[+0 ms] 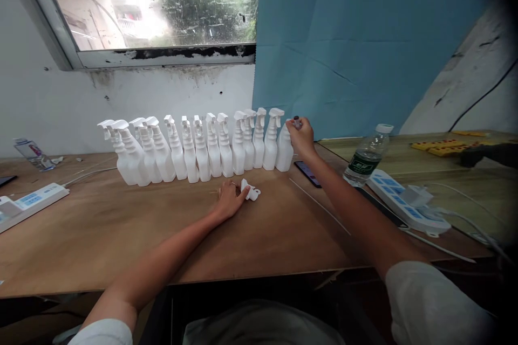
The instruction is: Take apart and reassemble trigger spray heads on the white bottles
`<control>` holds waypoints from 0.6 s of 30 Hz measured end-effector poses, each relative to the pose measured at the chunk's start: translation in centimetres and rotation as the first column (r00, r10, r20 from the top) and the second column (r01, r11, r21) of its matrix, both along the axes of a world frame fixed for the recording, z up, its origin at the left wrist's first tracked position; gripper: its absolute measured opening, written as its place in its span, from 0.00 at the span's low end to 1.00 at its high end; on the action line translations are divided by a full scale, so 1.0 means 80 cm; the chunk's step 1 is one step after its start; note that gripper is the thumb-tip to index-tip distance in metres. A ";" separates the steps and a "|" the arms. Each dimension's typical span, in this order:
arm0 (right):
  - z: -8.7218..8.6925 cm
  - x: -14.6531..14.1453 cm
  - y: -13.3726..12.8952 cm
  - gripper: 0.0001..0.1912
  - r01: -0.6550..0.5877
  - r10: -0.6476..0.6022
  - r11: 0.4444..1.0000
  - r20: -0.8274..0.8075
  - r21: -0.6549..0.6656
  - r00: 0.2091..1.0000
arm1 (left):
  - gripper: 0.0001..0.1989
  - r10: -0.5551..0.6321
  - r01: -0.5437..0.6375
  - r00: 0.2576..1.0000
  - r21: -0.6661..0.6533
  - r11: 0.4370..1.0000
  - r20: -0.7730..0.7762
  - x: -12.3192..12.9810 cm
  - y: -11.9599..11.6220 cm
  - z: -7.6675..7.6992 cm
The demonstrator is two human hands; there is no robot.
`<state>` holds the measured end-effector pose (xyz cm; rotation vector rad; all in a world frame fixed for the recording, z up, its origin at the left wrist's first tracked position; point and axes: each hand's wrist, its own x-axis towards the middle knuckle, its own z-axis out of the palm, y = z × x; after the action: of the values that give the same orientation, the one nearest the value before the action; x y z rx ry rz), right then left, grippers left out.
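R hand (303, 137) pinched at top of end btl (285, 152); L hand (231, 200) by loose spray head (253, 192).
Brown tabletop (279, 240) holds it all: row of 14 white btls (202, 159) nr wall, 13 w/ trigger heads fitted, end btl upright at row's far R. Pwr strip (386, 188) lies R of R forearm, clear water btl (364, 157) upright just beside it. Phone (306, 172) flat nr end btl; thin white tube (319, 206) lies btw L hand & R forearm. Spray head sits in front of row, L thumb touching; can't tell if L fingers close on it. Small dark item (297, 122), too blurred to ID, clamped btw R thumb & fingers, right beside end btl's top.
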<state>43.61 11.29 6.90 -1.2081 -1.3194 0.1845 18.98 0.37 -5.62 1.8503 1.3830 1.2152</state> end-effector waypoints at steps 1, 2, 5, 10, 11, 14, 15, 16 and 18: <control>0.011 -0.001 0.009 0.16 0.066 -0.066 0.998 -0.019 -0.008 0.998 | 0.15 0.018 -0.018 1.000 0.022 1.000 -0.001 -0.001 0.001 -0.002; 0.021 -0.003 0.017 0.16 0.087 -0.087 0.996 -0.007 -0.027 0.996 | 0.14 0.031 -0.031 1.000 0.042 0.999 0.002 -0.002 0.002 -0.004; 0.039 -0.013 0.032 0.17 0.101 -0.088 0.982 0.086 -0.160 0.992 | 0.14 0.035 -0.036 0.999 0.062 0.997 0.015 -0.004 0.005 -0.007; 0.042 -0.026 0.032 0.12 0.207 -0.169 0.967 0.229 -0.150 0.959 | 0.12 0.005 -0.005 1.000 0.087 0.996 0.001 -0.004 0.006 -0.007; 0.042 -0.026 0.028 0.11 0.210 -0.179 0.971 0.229 -0.118 0.957 | 0.12 0.002 -0.002 1.000 0.097 0.995 0.000 -0.004 0.005 -0.006; 0.045 -0.025 0.005 0.09 0.193 -0.191 0.981 0.197 0.007 0.962 | 0.11 0.001 -0.003 1.000 0.138 0.990 0.013 -0.003 0.005 -0.005; 0.048 -0.025 -0.005 0.09 0.188 -0.194 0.981 0.180 0.053 0.964 | 0.11 0.001 -0.004 1.000 0.160 0.987 0.020 -0.003 0.004 -0.004; 0.050 -0.026 -0.017 0.09 0.182 -0.196 0.978 0.163 0.097 0.967 | 0.11 -0.002 -0.003 1.000 0.187 0.982 0.027 -0.003 0.003 -0.003; 0.056 -0.031 -0.041 0.10 0.171 -0.193 0.972 0.132 0.159 0.972 | 0.12 -0.025 0.015 0.999 0.255 0.967 0.039 -0.003 0.000 0.000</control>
<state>41.14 7.98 11.35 -1.2276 -1.3153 -0.1346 18.72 0.38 -5.63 1.9911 1.2292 1.4708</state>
